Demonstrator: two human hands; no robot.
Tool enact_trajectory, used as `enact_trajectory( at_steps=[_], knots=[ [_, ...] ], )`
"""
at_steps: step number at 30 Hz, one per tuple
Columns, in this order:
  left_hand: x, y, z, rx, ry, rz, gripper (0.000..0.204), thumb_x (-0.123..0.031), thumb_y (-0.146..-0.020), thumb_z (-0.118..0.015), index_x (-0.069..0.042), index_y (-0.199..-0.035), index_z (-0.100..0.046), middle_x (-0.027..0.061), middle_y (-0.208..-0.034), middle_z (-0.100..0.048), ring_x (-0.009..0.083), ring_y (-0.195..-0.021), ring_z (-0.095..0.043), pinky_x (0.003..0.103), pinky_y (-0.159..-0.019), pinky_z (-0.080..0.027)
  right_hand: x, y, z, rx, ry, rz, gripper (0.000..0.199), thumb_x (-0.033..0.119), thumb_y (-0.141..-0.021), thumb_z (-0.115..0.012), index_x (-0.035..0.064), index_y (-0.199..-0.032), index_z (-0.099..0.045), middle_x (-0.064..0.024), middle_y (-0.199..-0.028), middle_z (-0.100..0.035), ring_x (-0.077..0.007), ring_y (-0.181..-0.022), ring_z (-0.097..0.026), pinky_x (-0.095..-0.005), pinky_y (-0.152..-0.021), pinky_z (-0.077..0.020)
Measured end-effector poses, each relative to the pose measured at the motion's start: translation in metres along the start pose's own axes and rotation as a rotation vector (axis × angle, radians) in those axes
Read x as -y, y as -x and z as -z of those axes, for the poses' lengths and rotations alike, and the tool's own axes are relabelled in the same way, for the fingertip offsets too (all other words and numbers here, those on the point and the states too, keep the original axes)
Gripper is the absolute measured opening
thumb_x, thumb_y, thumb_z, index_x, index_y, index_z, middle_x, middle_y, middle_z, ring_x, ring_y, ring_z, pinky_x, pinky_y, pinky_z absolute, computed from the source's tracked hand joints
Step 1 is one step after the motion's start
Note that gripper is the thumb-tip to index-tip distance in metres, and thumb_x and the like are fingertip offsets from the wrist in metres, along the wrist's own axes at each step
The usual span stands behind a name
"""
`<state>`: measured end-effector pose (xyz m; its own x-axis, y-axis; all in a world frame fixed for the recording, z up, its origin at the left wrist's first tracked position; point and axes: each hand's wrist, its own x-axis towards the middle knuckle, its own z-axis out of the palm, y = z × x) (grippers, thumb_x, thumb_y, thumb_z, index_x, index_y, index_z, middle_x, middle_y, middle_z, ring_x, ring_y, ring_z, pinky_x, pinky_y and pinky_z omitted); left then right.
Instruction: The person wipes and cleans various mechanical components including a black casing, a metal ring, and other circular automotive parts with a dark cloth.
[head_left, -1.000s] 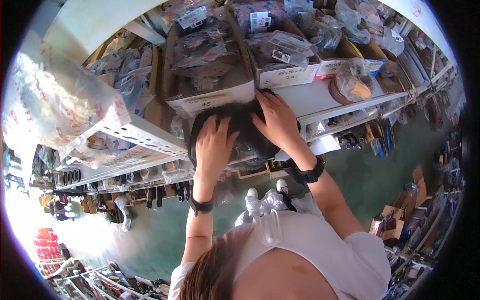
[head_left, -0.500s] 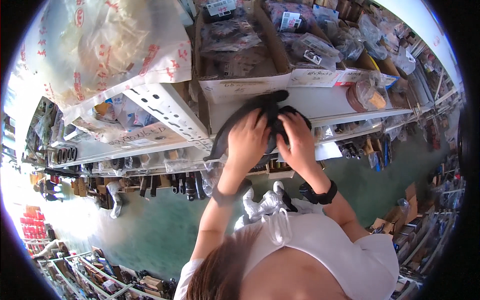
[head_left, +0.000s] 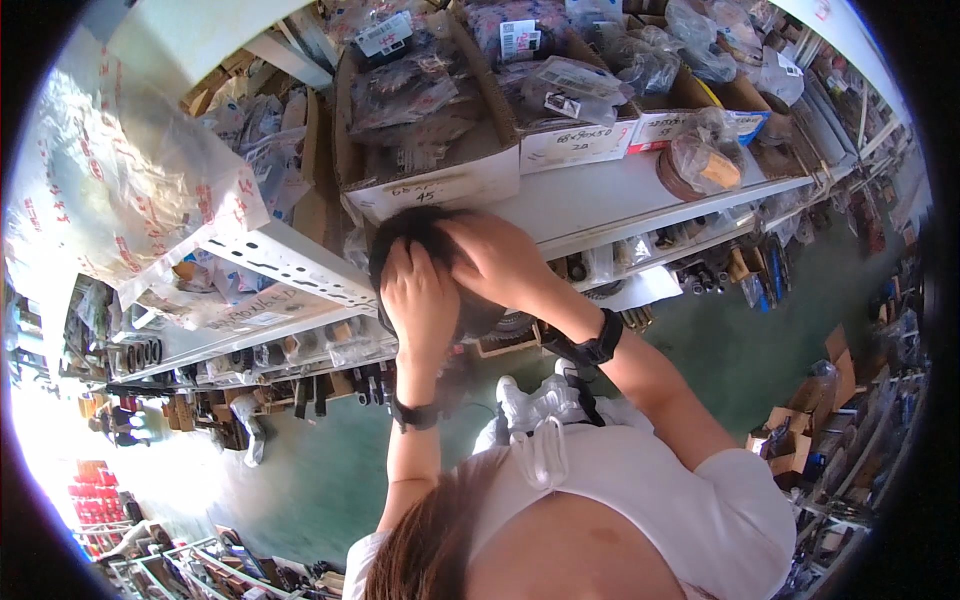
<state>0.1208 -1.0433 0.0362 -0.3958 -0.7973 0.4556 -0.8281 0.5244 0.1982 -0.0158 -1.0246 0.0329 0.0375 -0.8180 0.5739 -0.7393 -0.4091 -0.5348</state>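
Observation:
A black, pliable bundle (head_left: 480, 316) hangs at the shelf's front edge; its folds look like a plastic bag or sheet, but its exact kind does not show. My left hand (head_left: 418, 296) lies over its near side with the fingers curled in against it. From the right, my right hand (head_left: 498, 258) grips its upper part, the fingertips close to those of the left. Part of the bundle and whatever may be inside it are hidden behind my hands. Just beyond stands an open cardboard box (head_left: 440, 192) of bagged parts.
More open boxes (head_left: 575, 150) of bagged parts line the white metal shelf (head_left: 595, 205). Brown rings (head_left: 678, 178) in clear plastic sit towards the right. A large printed plastic sack (head_left: 130, 190) and a perforated upright (head_left: 290, 265) stand left. Lower shelves hold many parts above a green floor (head_left: 330, 480).
Both hands have moved left with the black bundle, now more gathered, its long tail no longer stretched out. My right hand now reaches across towards the left one. The view has shifted too.

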Motion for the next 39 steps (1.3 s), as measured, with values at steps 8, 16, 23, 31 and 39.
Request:
enact_trajectory(
  at_steps=[8,16,23,31,39],
  knots=[
    [-0.053,-0.013,-0.029,0.04,0.209,-0.338,0.028,-0.021,-0.078,-0.056,-0.003,-0.1,-0.054,0.0142,-0.107,-0.052,0.0302,-0.095,-0.052,0.038,-0.078,-0.044,-0.027,0.049,0.068,-0.115,0.355,-0.163,0.041,0.007,-0.072,-0.05,-0.0028,-0.112,-0.046,-0.0203,-0.109,-0.053,-0.0368,-0.1,-0.05,-0.0425,-0.093,-0.0371],
    [-0.14,-0.017,-0.067,-0.093,0.24,-0.511,0.036,-0.016,-0.072,-0.051,-0.008,-0.108,-0.05,0.0075,-0.107,-0.051,0.021,-0.093,-0.051,0.03,-0.075,-0.044,-0.069,0.099,0.116,-0.253,0.532,-0.264,0.043,0.003,-0.075,-0.046,-0.0012,-0.117,-0.043,-0.0201,-0.116,-0.048,-0.0351,-0.108,-0.046,-0.047,-0.098,-0.0305],
    [-0.102,-0.001,-0.057,-0.079,0.082,-0.343,0.035,-0.017,-0.069,-0.055,-0.011,-0.103,-0.055,0.0072,-0.103,-0.053,0.0225,-0.087,-0.054,0.03,-0.069,-0.046,-0.052,0.082,0.089,-0.223,0.432,-0.187,0.039,0.007,-0.076,-0.049,0.0002,-0.114,-0.046,-0.0198,-0.112,-0.05,-0.0366,-0.106,-0.046,-0.0453,-0.096,-0.0329],
    [-0.025,0.026,0.001,-0.163,0.047,0.065,0.022,-0.009,-0.078,-0.056,0.001,-0.098,-0.055,0.0162,-0.101,-0.052,0.0349,-0.093,-0.049,0.041,-0.08,-0.04,-0.011,0.041,0.01,-0.092,0.099,0.082,0.037,0.007,-0.076,-0.056,-0.0004,-0.111,-0.049,-0.0157,-0.101,-0.057,-0.0292,-0.1,-0.052,-0.039,-0.09,-0.0387],
    [-0.046,0.078,-0.022,-0.331,0.148,0.177,0.022,-0.002,-0.077,-0.054,0.003,-0.098,-0.054,0.0181,-0.101,-0.051,0.0351,-0.093,-0.05,0.039,-0.081,-0.041,-0.02,0.049,0.028,-0.013,-0.061,0.248,0.035,0.001,-0.075,-0.055,0.0031,-0.109,-0.052,-0.013,-0.101,-0.057,-0.0297,-0.102,-0.051,-0.0406,-0.092,-0.0378]
  ],
)
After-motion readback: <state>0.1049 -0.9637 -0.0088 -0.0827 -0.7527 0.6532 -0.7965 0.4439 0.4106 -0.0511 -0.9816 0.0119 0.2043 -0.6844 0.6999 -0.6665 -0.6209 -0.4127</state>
